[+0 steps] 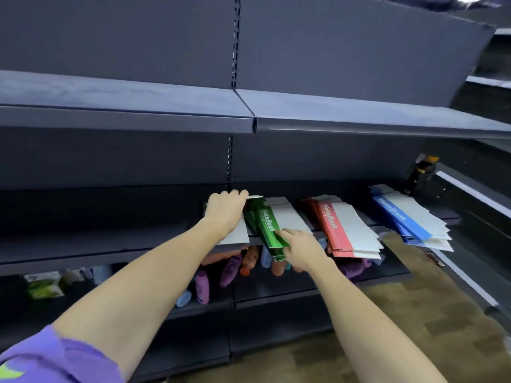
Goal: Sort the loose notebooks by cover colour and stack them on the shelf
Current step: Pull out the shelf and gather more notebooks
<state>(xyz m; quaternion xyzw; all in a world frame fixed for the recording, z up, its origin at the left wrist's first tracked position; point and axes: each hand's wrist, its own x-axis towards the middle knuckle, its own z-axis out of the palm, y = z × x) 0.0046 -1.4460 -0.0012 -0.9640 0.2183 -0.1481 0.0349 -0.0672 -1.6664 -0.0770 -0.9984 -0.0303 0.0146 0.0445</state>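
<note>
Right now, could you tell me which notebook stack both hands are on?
The green notebook stack, leftmost of three; the red and blue stacks lie untouched.

At six o'clock you see purple and orange bottles (231,268) lying jumbled on a lower shelf, green packets (44,288) at eight o'clock, patterned carpet (431,322) at four o'clock
</note>
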